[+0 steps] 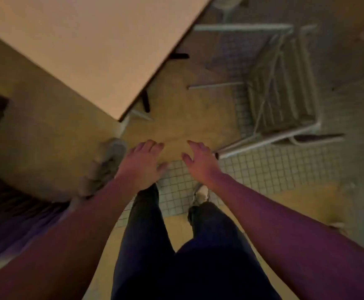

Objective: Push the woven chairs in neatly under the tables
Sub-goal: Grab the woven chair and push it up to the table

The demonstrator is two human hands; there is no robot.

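Observation:
A pale-framed woven chair [283, 89] stands at the upper right, out from the table, its back rail toward me. The light tabletop [85, 46] fills the upper left, its corner pointing down toward my hands. My left hand [143, 163] and my right hand [200, 163] hover side by side above the floor, fingers spread, holding nothing. The right hand is a short way left of the chair's near frame bar [263, 144] and apart from it. The picture is blurred.
Dark table legs [146, 102] show under the table corner. Another chair's frame [103, 169] lies just left of my left forearm, and a dark slatted seat [14, 224] sits at the lower left. The floor is small pale tiles. My legs and shoes are below.

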